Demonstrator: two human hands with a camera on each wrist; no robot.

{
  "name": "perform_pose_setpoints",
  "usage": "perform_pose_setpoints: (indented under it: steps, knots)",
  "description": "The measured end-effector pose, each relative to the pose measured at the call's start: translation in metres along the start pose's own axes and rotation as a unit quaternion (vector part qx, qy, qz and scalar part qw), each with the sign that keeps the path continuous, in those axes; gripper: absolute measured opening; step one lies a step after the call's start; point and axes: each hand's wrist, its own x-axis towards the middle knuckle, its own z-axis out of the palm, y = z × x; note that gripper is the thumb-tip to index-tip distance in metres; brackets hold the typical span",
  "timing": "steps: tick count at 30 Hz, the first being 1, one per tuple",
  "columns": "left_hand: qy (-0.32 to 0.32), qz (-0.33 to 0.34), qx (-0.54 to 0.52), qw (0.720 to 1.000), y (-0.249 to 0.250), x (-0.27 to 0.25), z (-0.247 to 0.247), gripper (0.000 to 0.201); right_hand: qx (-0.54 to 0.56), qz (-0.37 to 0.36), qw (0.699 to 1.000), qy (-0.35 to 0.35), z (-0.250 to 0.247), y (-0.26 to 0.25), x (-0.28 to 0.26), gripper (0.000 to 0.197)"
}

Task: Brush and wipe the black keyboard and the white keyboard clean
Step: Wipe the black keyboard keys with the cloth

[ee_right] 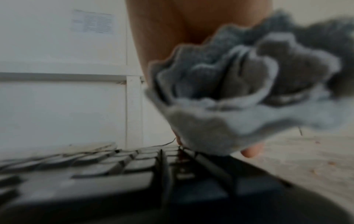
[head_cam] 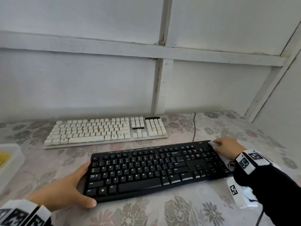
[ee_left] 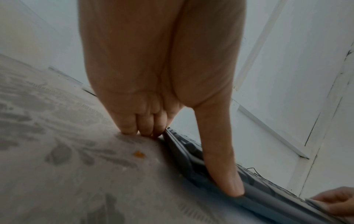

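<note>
The black keyboard point(head_cam: 153, 170) lies near me on the flowered tablecloth. My left hand point(head_cam: 73, 185) grips its left end, thumb point(ee_left: 220, 159) along the near edge and curled fingers point(ee_left: 141, 121) at the far-left corner, tips on the cloth. My right hand point(head_cam: 226, 148) holds a bunched grey cloth point(head_cam: 213, 143) and presses it on the keyboard's far right corner. The right wrist view shows the cloth point(ee_right: 239, 94) crumpled in the palm above the keys point(ee_right: 114, 181). The white keyboard point(head_cam: 105, 131), with orange stains on some keys, lies behind the black one.
A white plastic container point(head_cam: 9, 159) with something yellow inside stands at the left table edge. A black cable point(head_cam: 194, 126) runs from the black keyboard toward the white wall close behind the table. Small orange crumbs point(ee_left: 138, 154) lie on the tablecloth.
</note>
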Motion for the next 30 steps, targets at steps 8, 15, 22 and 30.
perform_pose_setpoints:
  steps: [8, 15, 22, 30]
  knots:
    - [0.025, -0.003, -0.007, 1.0, -0.013, 0.004, -0.001, 0.138, -0.065, -0.014, 0.998, -0.019, 0.0, 0.022, -0.025, 0.031]
    - [0.017, 0.012, -0.012, 1.0, -0.009, 0.004, 0.0, 0.139, -0.078, -0.001, 0.997, -0.009, 0.006, 0.033, -0.053, 0.03]
    - [0.014, 0.005, 0.003, 1.0, -0.004, 0.002, 0.001, 0.146, -0.086, -0.017, 0.996, -0.005, 0.009, 0.035, -0.07, 0.026]
    - [0.005, -0.015, 0.027, 1.0, 0.006, -0.003, 0.001, 0.145, -0.082, -0.047, 0.994, -0.062, -0.012, 0.051, -0.087, 0.017]
